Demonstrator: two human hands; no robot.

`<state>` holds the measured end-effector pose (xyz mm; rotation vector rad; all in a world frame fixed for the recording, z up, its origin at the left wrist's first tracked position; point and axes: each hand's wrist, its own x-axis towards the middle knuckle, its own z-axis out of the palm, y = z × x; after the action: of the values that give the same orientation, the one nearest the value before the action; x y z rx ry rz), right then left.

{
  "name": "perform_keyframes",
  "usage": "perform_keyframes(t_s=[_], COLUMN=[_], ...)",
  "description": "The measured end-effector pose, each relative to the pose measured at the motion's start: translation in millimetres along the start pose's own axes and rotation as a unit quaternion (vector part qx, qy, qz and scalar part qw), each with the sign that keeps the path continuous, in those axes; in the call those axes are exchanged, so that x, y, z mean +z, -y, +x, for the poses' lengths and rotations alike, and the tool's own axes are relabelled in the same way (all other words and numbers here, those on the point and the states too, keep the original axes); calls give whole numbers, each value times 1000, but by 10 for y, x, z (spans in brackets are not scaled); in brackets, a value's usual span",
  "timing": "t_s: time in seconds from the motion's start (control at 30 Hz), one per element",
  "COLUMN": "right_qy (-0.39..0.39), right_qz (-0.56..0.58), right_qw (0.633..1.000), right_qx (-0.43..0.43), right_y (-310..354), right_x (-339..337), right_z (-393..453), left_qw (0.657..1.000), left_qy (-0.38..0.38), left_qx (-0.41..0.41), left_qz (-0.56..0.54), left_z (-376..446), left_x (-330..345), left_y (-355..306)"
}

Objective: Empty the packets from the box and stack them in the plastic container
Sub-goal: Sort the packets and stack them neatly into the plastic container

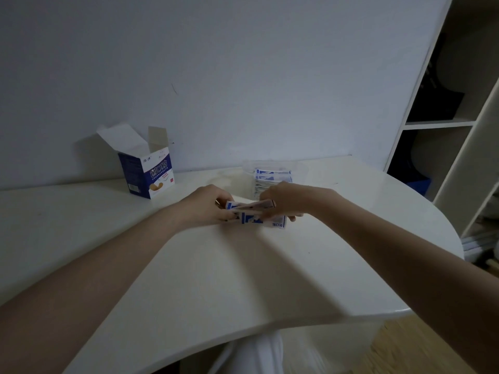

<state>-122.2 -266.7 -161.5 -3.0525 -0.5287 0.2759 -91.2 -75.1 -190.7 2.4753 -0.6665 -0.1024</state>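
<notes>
White table [270, 279]: both hands' grips, left hand [208, 205], right hand [283, 201], clamp blurred packets [256, 215], fingertips hidden.

Box [147, 172] navy and white with white lettering, packets [256, 214] white with blue print, table [243, 265] cream, wall [216, 63] pale grey-blue.

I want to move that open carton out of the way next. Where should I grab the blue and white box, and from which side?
Grip the blue and white box around its lower body, across the two side walls, coming in from the front right. It stands upright near the wall with its top flaps open and sticking up, so a grasp from above would likely crush the flaps. Both hands, left hand and right hand, are busy holding packets.
</notes>
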Motion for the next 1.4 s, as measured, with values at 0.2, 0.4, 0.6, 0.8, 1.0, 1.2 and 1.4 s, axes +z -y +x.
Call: perform_keyframes(t_s=[0.2, 0.4, 0.6, 0.8, 1.0, 1.2, 1.4], right_qy=[-44, -62, -22, 27, 24, -82, -29], right_qz=[89, 20, 32, 96, 100, 27, 3], right_qw=[995, 998, 999, 994, 993, 996, 999], right_qx=[6, 0, 13, 42, 55, 29, 24], right_y=[-99, -56, -87, -81, 35, -43, 125], right_x=[-3, 14, 33, 46, 92, 56, 169], right_z=[54, 30, -40, -97, -79, -95, -82], left_qw=[999, 997, 994, 977, 997, 997, 996], left_qy=[-8, -17, -1, 28, 39, -32, -24], left_qx=[-9, -29, -46, -106, -37, -34, -79], left_qz=[-38, -64, -100, -182, -49, 60, 32], left_z=[16, 15, 7, 38, 35, -14, -78], left_x=[20, 40, 42, 118, 133, 69, 23], left_y=[-6, -24, -30, -75, -134, -121, 25])
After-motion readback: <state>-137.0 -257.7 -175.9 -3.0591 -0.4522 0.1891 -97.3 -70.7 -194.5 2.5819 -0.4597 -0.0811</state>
